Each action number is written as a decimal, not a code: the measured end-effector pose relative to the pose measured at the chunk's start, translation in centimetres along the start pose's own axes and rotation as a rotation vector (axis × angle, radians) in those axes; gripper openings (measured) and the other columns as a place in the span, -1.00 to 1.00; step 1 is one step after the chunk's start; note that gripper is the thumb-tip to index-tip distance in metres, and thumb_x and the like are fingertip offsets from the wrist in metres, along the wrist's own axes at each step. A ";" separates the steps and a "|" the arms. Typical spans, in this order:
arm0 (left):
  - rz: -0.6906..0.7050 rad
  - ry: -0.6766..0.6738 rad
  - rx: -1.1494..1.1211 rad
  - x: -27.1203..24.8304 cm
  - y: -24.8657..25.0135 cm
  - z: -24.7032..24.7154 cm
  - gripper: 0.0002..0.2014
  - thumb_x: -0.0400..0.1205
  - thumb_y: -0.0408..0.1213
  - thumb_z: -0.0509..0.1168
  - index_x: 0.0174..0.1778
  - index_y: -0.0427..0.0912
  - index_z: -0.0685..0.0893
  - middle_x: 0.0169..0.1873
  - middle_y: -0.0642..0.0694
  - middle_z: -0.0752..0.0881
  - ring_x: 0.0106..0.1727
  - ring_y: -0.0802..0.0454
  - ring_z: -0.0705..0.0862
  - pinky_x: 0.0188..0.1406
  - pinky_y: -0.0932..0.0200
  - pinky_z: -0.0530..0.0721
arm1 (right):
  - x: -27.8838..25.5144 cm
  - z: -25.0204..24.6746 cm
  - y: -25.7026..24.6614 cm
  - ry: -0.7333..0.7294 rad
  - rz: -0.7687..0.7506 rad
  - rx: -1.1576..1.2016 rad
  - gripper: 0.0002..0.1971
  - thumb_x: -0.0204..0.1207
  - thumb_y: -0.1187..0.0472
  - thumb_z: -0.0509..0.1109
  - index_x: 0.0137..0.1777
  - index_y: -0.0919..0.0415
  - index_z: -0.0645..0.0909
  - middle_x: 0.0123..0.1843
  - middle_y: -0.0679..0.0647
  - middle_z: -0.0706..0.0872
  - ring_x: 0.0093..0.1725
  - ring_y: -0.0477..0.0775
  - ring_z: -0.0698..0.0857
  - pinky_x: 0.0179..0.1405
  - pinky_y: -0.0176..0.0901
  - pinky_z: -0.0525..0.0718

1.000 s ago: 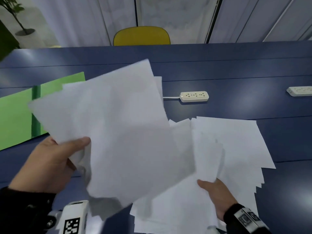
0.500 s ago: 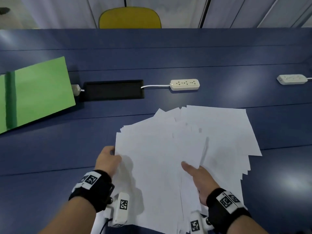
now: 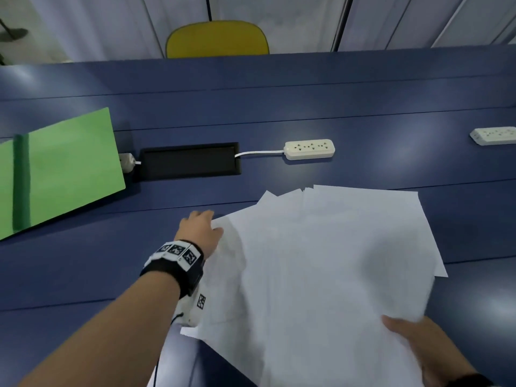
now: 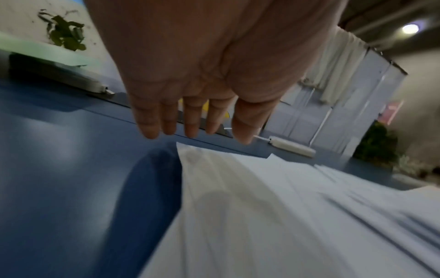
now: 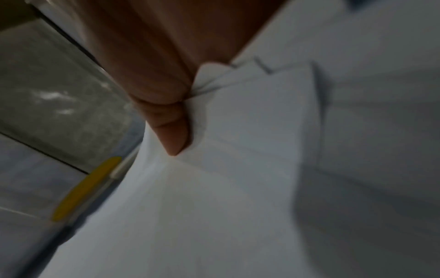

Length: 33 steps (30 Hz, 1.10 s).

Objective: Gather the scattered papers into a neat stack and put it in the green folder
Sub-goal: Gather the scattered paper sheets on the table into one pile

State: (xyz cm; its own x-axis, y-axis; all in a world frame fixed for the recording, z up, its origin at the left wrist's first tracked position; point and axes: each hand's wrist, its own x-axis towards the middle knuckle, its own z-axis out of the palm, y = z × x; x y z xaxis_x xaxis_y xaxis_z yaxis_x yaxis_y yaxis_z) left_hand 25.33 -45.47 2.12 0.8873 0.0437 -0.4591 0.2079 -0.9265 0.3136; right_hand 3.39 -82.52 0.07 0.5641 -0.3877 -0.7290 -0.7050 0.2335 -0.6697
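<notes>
Several white papers (image 3: 329,261) lie fanned in a loose pile on the blue table (image 3: 83,275). My left hand (image 3: 199,233) hovers at the pile's far left corner with its fingers (image 4: 192,120) straight, holding nothing. The left wrist view has that paper corner (image 4: 190,156) just below the fingertips. My right hand (image 3: 418,342) grips the near right part of the papers. In the right wrist view its thumb (image 5: 173,135) presses on top of the papers (image 5: 238,169), which bunch under it; the other fingers are hidden beneath. The green folder (image 3: 61,169) lies shut at the far left.
A black cable hatch (image 3: 190,160) sits in the table beyond the pile, with a white power strip (image 3: 309,149) to its right and another power strip (image 3: 494,135) at the far right edge. A yellow chair (image 3: 217,39) stands behind the table.
My left hand let go of the sheets it had laid on the pile and slid forward to the far left corner. My right hand shifted right and took hold of the pile's near right part.
</notes>
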 end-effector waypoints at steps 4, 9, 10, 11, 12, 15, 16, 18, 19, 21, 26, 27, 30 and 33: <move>0.067 -0.088 0.161 1.7 1.5 -0.3 -0.54 0.63 0.03 0.27 0.41 -0.07 0.52 0.34 -0.17 0.58 0.38 -0.28 0.47 0.25 -0.11 0.55 | 0.6 -0.9 -0.2 0.053 0.000 -0.093 -0.76 0.50 0.55 0.46 0.16 0.46 0.65 -0.27 0.16 0.78 -0.15 0.15 0.67 -0.22 -0.06 0.53; 0.093 -0.105 0.214 2.2 2.7 0.7 -0.57 0.55 0.05 0.36 0.25 -0.09 0.53 0.25 -0.13 0.58 0.20 -0.17 0.59 0.10 -0.04 0.64 | 1.2 -0.9 0.5 0.083 0.049 -0.073 -0.57 0.37 0.33 0.65 0.21 0.48 0.70 -0.21 0.23 0.89 -0.02 0.28 0.76 0.19 0.21 0.63; 0.110 -0.093 0.239 2.1 3.0 1.0 -0.56 0.55 0.04 0.36 0.28 -0.09 0.53 0.29 -0.14 0.51 0.29 -0.21 0.54 0.17 -0.08 0.63 | 1.4 -1.1 0.8 0.088 0.053 -0.078 -0.37 0.13 0.12 0.80 0.15 0.43 0.73 -0.29 0.13 0.90 -0.02 0.29 0.78 0.22 0.23 0.65; 0.134 -0.078 0.269 2.1 3.2 1.2 -0.56 0.56 0.02 0.36 0.30 -0.08 0.53 0.31 -0.15 0.46 0.36 -0.24 0.47 0.22 -0.11 0.61 | 2.1 -1.5 1.3 0.092 0.042 -0.097 -0.13 -0.25 -0.13 0.86 0.07 0.34 0.76 -0.29 0.06 0.90 -0.02 0.30 0.80 0.26 0.27 0.67; 0.160 -0.070 0.301 2.0 3.4 1.4 -0.57 0.56 0.01 0.35 0.31 -0.07 0.54 0.31 -0.15 0.43 0.41 -0.25 0.40 0.26 -0.13 0.60 | 2.5 -1.7 1.7 0.091 0.023 -0.093 0.06 -0.57 -0.28 0.80 0.01 0.29 0.76 -0.26 0.04 0.91 0.00 0.31 0.81 0.29 0.32 0.67; 0.200 -0.120 0.365 2.0 3.6 1.4 -0.66 0.55 0.00 0.34 0.18 -0.04 0.62 0.27 -0.11 0.45 0.45 -0.23 0.34 0.29 -0.15 0.58 | 3.4 -2.3 2.8 0.074 0.036 -0.084 0.16 -0.81 -0.34 0.71 -0.04 0.24 0.75 -0.25 0.04 0.91 0.01 0.32 0.81 0.31 0.35 0.66; 0.205 -0.144 0.381 2.1 3.6 1.3 -0.73 0.54 0.01 0.34 0.07 -0.03 0.63 0.22 -0.09 0.48 0.43 -0.22 0.34 0.29 -0.15 0.58 | 3.1 -2.2 2.4 0.066 0.043 -0.095 0.11 -0.74 -0.28 0.76 -0.03 0.24 0.75 -0.24 0.05 0.91 0.01 0.32 0.80 0.31 0.35 0.66; 0.214 -0.177 0.398 2.0 3.5 1.1 -0.81 0.51 0.00 0.36 -0.18 -0.03 0.57 0.04 -0.04 0.50 0.35 -0.20 0.38 0.22 -0.13 0.60 | 2.1 -1.5 1.3 0.059 0.047 -0.096 -0.24 -0.18 -0.01 0.84 0.05 0.30 0.75 -0.17 0.18 0.90 0.04 0.35 0.79 0.35 0.39 0.62; 0.216 -0.183 0.394 2.0 3.4 1.1 -0.78 0.50 -0.02 0.37 -0.27 -0.05 0.51 -0.03 -0.03 0.47 0.28 -0.19 0.41 0.15 -0.09 0.61 | 1.8 -1.1 0.9 0.069 0.038 -0.082 -0.48 0.16 0.19 0.76 0.09 0.37 0.73 -0.12 0.25 0.88 0.05 0.36 0.78 0.39 0.41 0.59; 0.215 -0.182 0.365 1.7 3.2 1.1 -0.72 0.48 -0.09 0.40 -0.34 -0.08 0.43 -0.08 -0.02 0.39 0.09 -0.14 0.49 -0.04 0.01 0.58 | 1.7 -1.0 0.8 0.088 0.033 -0.090 -0.79 0.46 0.44 0.55 0.08 0.41 0.71 -0.14 0.25 0.87 0.02 0.33 0.76 0.36 0.33 0.60; 0.203 -0.130 0.303 0.6 2.0 1.7 -0.80 0.49 -0.25 0.33 -0.34 -0.09 0.41 -0.08 -0.05 0.46 -0.20 -0.08 0.56 -0.30 0.13 0.50 | 1.7 -0.9 1.1 0.116 0.035 -0.123 -0.72 0.47 0.38 0.56 0.17 0.39 0.71 0.02 0.30 0.84 0.08 0.35 0.78 0.33 0.32 0.64; 0.196 -0.112 0.286 0.3 1.7 1.9 -0.81 0.49 -0.28 0.30 -0.35 -0.08 0.40 -0.13 -0.04 0.50 -0.22 -0.07 0.56 -0.34 0.15 0.47 | 2.2 -1.1 1.7 0.121 0.028 -0.140 -0.66 0.42 0.31 0.61 0.18 0.36 0.72 0.04 0.27 0.85 0.09 0.35 0.79 0.34 0.34 0.64; 0.144 -0.093 0.207 -1.0 0.7 2.5 -0.82 0.46 -0.32 0.26 -0.37 -0.06 0.37 -0.34 0.04 0.54 -0.35 0.01 0.47 -0.45 0.20 0.42 | 3.8 -2.0 3.1 0.119 0.015 -0.145 -0.53 0.29 0.22 0.70 0.21 0.31 0.74 0.05 0.20 0.87 0.10 0.34 0.81 0.37 0.42 0.63; 0.116 -0.061 0.158 -2.7 -0.7 2.6 -0.82 0.46 -0.36 0.22 -0.37 -0.05 0.36 -0.37 0.04 0.54 -0.36 0.01 0.46 -0.46 0.20 0.40 | 4.0 -2.0 3.1 0.137 0.018 -0.137 -0.67 0.40 0.37 0.63 0.16 0.35 0.73 0.07 0.29 0.84 0.10 0.36 0.78 0.39 0.40 0.60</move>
State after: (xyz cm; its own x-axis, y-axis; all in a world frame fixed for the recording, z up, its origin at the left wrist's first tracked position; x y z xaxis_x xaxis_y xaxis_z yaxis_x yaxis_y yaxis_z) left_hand 21.73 -45.89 0.91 0.8740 -0.0851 -0.4784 0.0343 -0.9712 0.2356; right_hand 2.65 -85.14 -4.62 0.4938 -0.5046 -0.7082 -0.7715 0.1215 -0.6246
